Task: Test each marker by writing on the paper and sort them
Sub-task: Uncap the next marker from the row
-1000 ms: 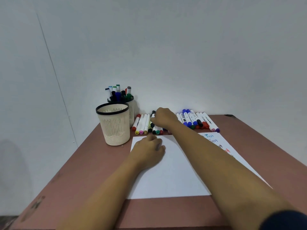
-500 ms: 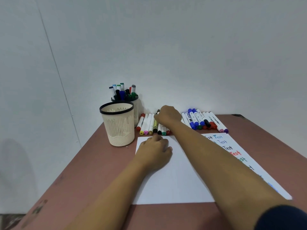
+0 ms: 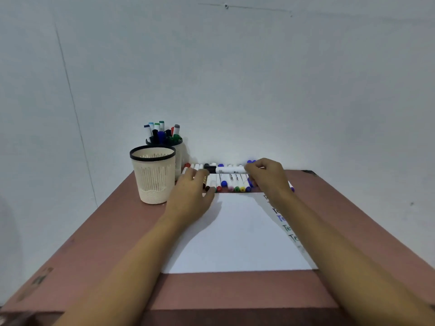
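My right hand (image 3: 267, 176) grips a white marker with a black cap (image 3: 226, 170) and holds it level above the row of markers (image 3: 231, 183) lying along the table's far edge. The black cap points left toward my left hand (image 3: 191, 196). That hand rests at the top left corner of the white paper (image 3: 237, 234), fingers loosely bent over the left end of the row. A second sheet with coloured "Test" words (image 3: 282, 220) peeks out under my right forearm.
A cream mesh cup (image 3: 153, 175) with a black rim stands left of the paper. Behind it a second cup (image 3: 180, 151) holds several upright markers (image 3: 162, 131). The brown table (image 3: 98, 243) ends at a white wall.
My right hand has lifted a black-capped marker off the row and moved right with it. My left hand has slid forward to the paper's top left corner.
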Tool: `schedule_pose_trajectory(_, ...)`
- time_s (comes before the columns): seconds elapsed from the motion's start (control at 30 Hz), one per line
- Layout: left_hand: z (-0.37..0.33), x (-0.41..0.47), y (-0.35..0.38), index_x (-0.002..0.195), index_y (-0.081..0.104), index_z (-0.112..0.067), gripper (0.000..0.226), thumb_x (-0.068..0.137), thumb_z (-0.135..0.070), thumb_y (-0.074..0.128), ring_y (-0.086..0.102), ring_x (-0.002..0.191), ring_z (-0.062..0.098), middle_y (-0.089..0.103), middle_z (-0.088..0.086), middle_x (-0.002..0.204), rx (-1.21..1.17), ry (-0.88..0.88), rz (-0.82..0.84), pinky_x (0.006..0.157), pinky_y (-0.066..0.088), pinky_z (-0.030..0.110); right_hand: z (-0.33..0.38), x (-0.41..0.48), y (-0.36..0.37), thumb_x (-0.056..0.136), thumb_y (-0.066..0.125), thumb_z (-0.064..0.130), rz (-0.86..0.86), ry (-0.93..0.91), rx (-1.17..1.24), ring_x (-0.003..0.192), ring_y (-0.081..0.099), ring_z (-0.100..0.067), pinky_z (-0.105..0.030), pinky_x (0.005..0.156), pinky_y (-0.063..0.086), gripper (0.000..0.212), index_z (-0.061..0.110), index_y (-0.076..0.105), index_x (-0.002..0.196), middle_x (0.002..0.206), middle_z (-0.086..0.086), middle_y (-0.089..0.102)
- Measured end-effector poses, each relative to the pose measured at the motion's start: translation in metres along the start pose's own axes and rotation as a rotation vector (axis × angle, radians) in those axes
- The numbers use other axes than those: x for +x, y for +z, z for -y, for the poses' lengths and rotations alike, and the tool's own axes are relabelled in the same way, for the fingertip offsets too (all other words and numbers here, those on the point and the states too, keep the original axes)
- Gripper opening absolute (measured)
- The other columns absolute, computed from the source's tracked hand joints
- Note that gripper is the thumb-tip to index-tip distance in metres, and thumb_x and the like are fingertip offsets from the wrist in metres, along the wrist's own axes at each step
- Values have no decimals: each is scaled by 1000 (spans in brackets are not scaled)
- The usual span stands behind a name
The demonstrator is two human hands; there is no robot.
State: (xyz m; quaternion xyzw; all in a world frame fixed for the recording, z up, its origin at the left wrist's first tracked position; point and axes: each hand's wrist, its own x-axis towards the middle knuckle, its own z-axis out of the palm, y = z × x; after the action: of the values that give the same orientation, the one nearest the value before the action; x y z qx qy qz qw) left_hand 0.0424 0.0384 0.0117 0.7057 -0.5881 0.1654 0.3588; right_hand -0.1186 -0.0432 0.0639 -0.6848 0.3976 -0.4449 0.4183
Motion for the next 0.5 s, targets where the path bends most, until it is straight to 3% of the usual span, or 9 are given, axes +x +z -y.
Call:
schedule_pose_trajectory(0.1, 0, -3, -1, 125, 56, -6, 51, 83, -32, 61, 56, 106, 35, 57, 17, 119, 44, 153, 50, 82, 49, 42, -9, -19, -9, 88, 60, 13, 17, 43, 64, 53, 38, -15, -26, 54, 35, 16, 7, 56, 74, 60, -4, 48)
schedule_pose_trajectory(0.2, -11, -9, -4, 118, 57, -12, 32, 95, -32, 48, 57, 95, 26, 60, 5, 109, 0, 145, 135, 71, 43, 33, -13, -30, -10, 91, 59, 14, 1, 118, 256, 49, 37, -12, -23, 50, 34, 20, 8, 55, 72, 60, -4, 46)
schedule_pose_trajectory(0.27, -18, -11, -6, 111, 54, -15, 23, 98, -31, 43, 50, 85, 18, 57, 1, 104, -31, 112, 236, 64, 31, 27, -15, -37, -5, 93, 61, 23, -9, 169, 397, 47, 40, -11, -22, 47, 34, 23, 7, 57, 76, 58, -2, 47)
schedule_pose_trajectory(0.37, -27, -15, -9, 115, 51, -15, 25, 99, -32, 42, 53, 88, 17, 59, 0, 103, -8, 165, 216, 62, 27, 25, -18, -44, 8, 90, 64, 35, 61, 215, 439, 46, 44, -9, -21, 45, 33, 29, 9, 61, 77, 55, 0, 51)
schedule_pose_trajectory(0.43, -31, -17, -11, 121, 46, -18, 31, 97, -37, 43, 52, 84, 14, 59, -4, 100, -3, 178, 221, 62, 28, 27, -19, -47, 12, 90, 65, 32, 117, 214, 411, 46, 42, -9, -19, 43, 32, 26, 12, 63, 74, 56, 0, 51)
schedule_pose_trajectory(0.5, -32, -17, -10, 113, 49, -17, 28, 97, -39, 44, 46, 77, 12, 56, -5, 90, -30, 178, 215, 60, 27, 27, -19, -46, 13, 90, 66, 28, 124, 213, 458, 44, 38, -7, -17, 41, 29, 23, 13, 62, 73, 56, 0, 50)
